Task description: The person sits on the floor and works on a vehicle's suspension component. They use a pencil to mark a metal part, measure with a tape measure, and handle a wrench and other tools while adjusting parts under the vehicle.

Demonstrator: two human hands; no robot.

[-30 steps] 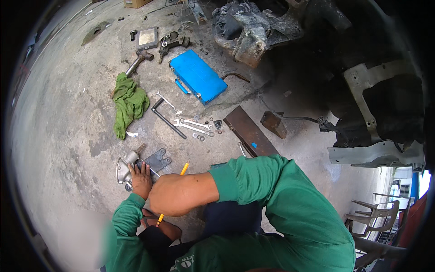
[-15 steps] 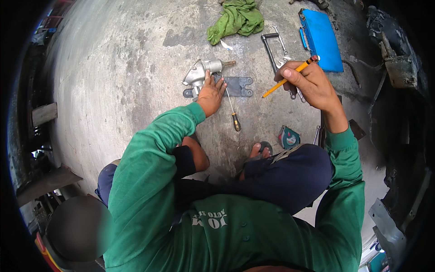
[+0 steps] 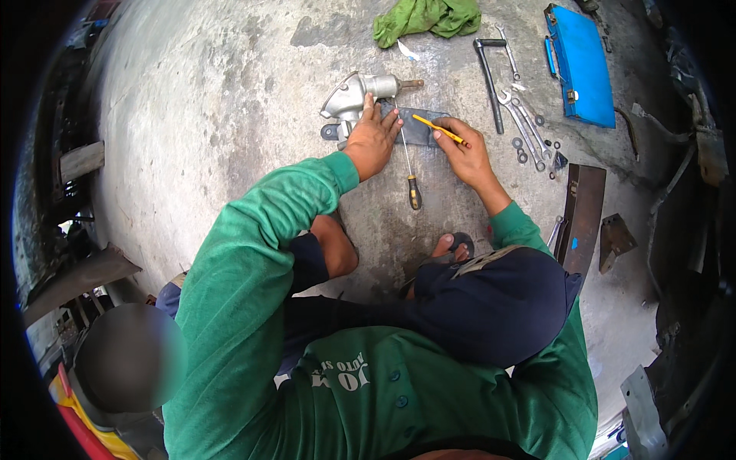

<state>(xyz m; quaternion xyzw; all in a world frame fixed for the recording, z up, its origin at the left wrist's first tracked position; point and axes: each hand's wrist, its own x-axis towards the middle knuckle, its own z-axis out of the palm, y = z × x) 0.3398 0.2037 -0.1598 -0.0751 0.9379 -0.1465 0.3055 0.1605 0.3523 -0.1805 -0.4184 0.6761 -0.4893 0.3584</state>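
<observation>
My left hand (image 3: 373, 144) lies with its fingers stretched out over the dark flat metal plate (image 3: 420, 135), fingertips against the silver metal housing (image 3: 349, 96) with a protruding shaft. In my right hand (image 3: 464, 157) a yellow pencil (image 3: 438, 128) is pinched, held above the plate's right end, which the hand partly covers. Whether the pencil touches the plate I cannot tell. A screwdriver (image 3: 415, 192) with a black and yellow handle lies on the floor, its thin shaft running up past my left fingertips.
To the right lie an L-shaped black bar (image 3: 489, 80), several wrenches (image 3: 525, 123) and small washers and nuts (image 3: 521, 152). Beyond are a blue metal case (image 3: 583, 65) and a green cloth (image 3: 429, 19). A brown metal bar (image 3: 580, 215) lies beside my right knee.
My right hand has moved left with the pencil, from over the wrenches to over the plate's right end. My left hand stays on the metal parts. The whole view has shifted somewhat.
</observation>
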